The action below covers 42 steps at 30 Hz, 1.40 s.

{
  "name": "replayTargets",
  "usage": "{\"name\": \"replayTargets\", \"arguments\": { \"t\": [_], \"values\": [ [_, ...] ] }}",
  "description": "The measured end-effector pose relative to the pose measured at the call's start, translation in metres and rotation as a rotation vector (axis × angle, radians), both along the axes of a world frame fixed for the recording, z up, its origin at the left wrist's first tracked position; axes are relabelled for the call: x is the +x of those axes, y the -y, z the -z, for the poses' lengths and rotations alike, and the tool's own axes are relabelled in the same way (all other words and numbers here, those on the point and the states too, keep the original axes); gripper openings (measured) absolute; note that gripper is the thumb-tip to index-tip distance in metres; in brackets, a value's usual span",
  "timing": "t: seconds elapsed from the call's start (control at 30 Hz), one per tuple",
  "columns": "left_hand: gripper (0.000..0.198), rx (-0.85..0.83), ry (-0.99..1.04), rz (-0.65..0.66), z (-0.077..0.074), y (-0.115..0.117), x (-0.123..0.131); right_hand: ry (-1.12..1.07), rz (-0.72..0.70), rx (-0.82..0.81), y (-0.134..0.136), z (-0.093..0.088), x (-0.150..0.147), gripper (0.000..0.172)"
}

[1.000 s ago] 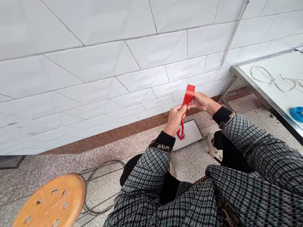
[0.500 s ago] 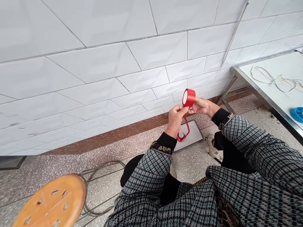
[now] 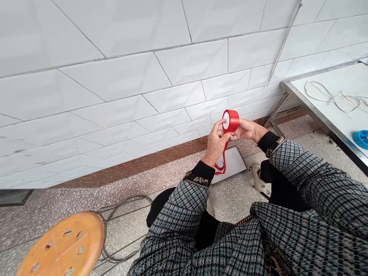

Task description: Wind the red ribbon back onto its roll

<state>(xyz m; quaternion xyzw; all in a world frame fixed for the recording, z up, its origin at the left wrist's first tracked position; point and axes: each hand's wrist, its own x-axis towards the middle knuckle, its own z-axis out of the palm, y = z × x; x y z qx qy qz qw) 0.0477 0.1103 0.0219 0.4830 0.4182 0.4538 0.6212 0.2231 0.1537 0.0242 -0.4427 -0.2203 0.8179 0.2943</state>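
No text or numbers can be read.

Left hand [image 3: 216, 142] pinching, index finger [image 3: 219, 123] extended; right hand [image 3: 247, 129] close by, fingers [image 3: 236, 135] apparently curled.

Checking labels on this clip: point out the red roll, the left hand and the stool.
Red roll [image 3: 234, 120]: head view, on its outer curved side.
Left hand [image 3: 215, 143]: head view, on the back of the hand.
Stool [image 3: 61, 252]: head view, on the orange seat, between its holes.
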Motion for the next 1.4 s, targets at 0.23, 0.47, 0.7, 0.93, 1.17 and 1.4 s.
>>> {"name": "replayTargets", "arguments": {
  "t": [0.23,0.47,0.7,0.93,1.17,1.4],
  "values": [
    [0.043,-0.008,-0.076,0.029,-0.006,-0.009,-0.010,-0.028,-0.083,0.053,0.002,0.004,0.005,0.027],
    [0.052,-0.073,0.077,0.142,0.000,-0.013,-0.028,0.230,0.007,0.622,0.004,0.002,0.002,0.044],
    [0.062,-0.181,0.134,0.104,0.006,-0.013,-0.022,0.628,0.099,0.948,-0.007,0.014,0.007,0.051],
    [0.030,-0.136,0.158,-0.116,0.012,-0.015,-0.013,0.835,0.209,1.024,-0.018,0.015,0.021,0.055],
    [0.036,-0.105,0.241,-0.032,-0.001,-0.008,-0.014,1.005,0.258,1.044,-0.027,0.015,0.035,0.056],
    [0.040,-0.191,0.306,0.130,-0.010,0.005,-0.010,1.135,0.230,1.258,-0.032,0.022,0.043,0.057]
  ]
}}
